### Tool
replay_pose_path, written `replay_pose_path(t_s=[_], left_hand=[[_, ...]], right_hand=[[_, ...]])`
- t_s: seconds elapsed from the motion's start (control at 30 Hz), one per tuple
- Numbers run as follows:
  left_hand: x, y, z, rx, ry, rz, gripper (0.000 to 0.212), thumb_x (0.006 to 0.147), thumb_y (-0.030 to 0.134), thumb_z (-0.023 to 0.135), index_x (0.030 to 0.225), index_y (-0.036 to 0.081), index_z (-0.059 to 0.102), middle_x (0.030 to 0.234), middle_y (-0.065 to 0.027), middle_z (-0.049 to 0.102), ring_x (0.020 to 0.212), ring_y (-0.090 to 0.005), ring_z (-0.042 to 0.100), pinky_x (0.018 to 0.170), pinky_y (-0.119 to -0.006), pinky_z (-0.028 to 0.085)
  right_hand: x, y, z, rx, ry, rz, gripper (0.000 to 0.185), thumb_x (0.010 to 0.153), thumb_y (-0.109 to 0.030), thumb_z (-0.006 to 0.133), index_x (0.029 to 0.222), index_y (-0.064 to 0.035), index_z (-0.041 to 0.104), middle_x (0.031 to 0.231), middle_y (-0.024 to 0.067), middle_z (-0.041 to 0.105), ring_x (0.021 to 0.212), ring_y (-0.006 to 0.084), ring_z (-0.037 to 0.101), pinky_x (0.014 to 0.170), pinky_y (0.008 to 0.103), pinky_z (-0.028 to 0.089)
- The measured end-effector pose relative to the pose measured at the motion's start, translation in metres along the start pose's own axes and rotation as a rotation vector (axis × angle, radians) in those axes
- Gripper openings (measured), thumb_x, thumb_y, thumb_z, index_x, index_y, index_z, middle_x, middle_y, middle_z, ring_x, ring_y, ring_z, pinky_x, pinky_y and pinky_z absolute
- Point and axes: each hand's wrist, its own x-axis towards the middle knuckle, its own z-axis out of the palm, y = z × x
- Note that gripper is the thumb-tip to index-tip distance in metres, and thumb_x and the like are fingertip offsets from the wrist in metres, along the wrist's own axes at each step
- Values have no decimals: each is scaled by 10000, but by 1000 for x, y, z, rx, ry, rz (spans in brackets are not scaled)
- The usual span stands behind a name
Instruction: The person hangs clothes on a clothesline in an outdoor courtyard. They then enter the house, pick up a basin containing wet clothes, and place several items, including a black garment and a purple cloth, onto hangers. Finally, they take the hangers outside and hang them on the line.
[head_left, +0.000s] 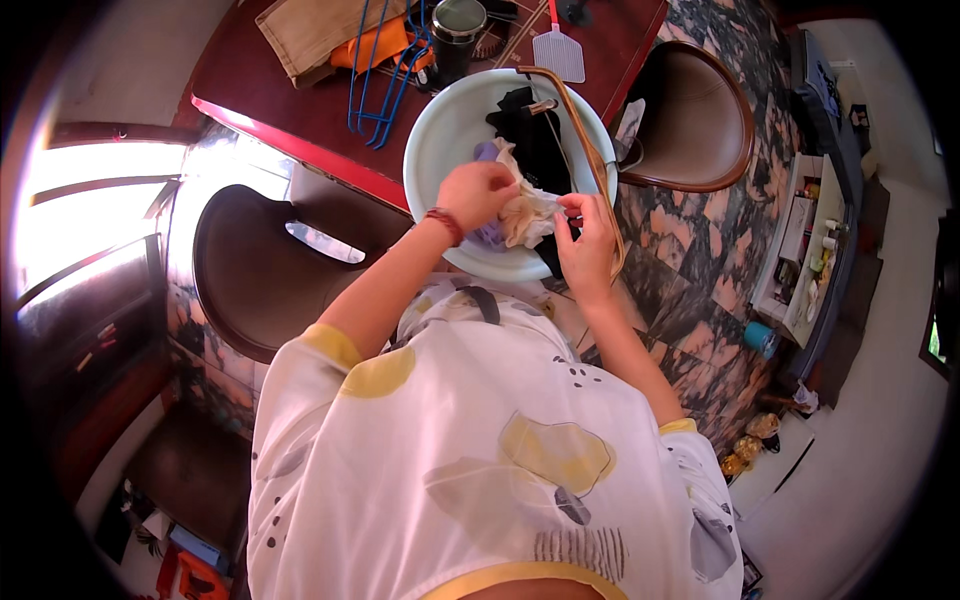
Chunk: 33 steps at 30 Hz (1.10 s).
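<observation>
My left hand (478, 196), with a dark red band on its wrist, pinches one side of a cream-white cloth (529, 217). The cloth's other edge is held between the fingers of my right hand (586, 244). Both hands are over a pale blue plastic basin (437, 135). Under and beside the cloth lie a lavender cloth (486, 151) and black fabric (529, 135). A wooden hanger (581, 124) with a metal clip (541, 106) rests across the basin's right side, and its lower end reaches past my right hand.
The basin overlaps the edge of a red table (300, 135) bearing blue hangers (390, 97), a dark tumbler (456, 37), a brown bag (315, 34) and a fly swatter (559, 54). Brown chairs stand left (240, 277) and right (694, 112) of the basin.
</observation>
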Motion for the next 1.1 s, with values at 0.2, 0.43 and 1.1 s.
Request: replay_pose_path(t_s=[0.2,0.43,1.1], left_hand=[[-28,-1,-19,-1185,-255,-99,214,1018,180,543,1208,84,566,1210,-30,624,1097,-152,623,978,-329,492],[-35,19,-18,-1420,-260,-60,231,1016,177,542,1231,92,550,1222,-43,621,1135,-160,615,937,-302,523],[17,11,-1,86,306,206,535,876,266,700,1338,80,505,1297,-174,551,1134,-363,580,929,-439,489]], right_hand=[[2,-6,7,126,-213,0,370,750,-149,799,1053,-16,634,996,114,645,880,258,657,800,345,525],[-5,-15,27,93,-228,89,412,795,-245,798,1089,-16,621,937,110,707,876,222,691,817,315,534],[17,-39,-63,690,-90,425,170,907,-68,557,1038,16,625,883,14,648,753,43,568,672,211,471]])
